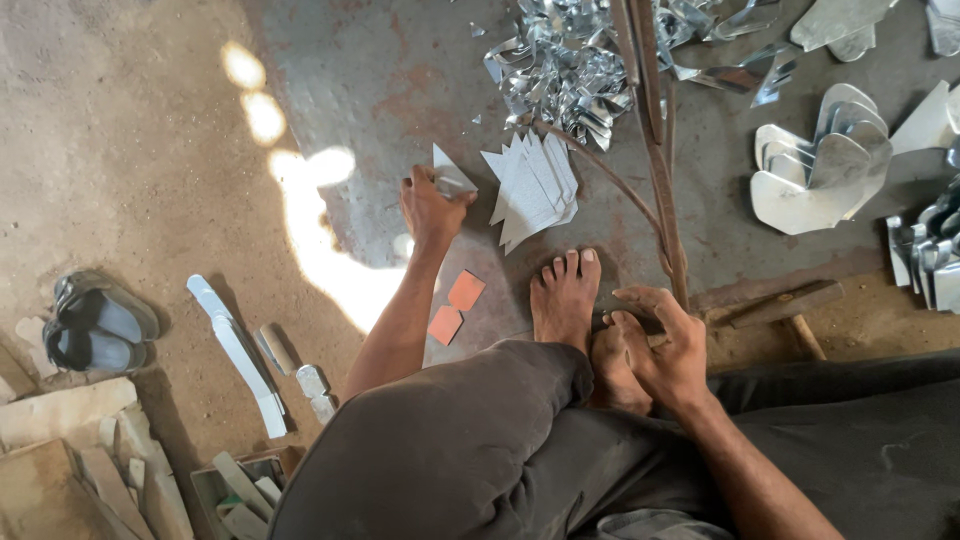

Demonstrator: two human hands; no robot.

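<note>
Two hands busy — left hand (432,205) pinching metal triangle (450,172) flat on floor, just left of stack (533,185); right hand (662,345) gripping shear handle (660,170) running away — toward scrap (570,70).

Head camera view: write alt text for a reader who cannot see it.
Seated on a workshop floor, a person's left hand grips a pointed sheet-metal piece beside a fanned stack of cut metal pieces, while the right hand rests by a bare foot at long rusty shears. Shiny metal scraps lie beyond.
</note>
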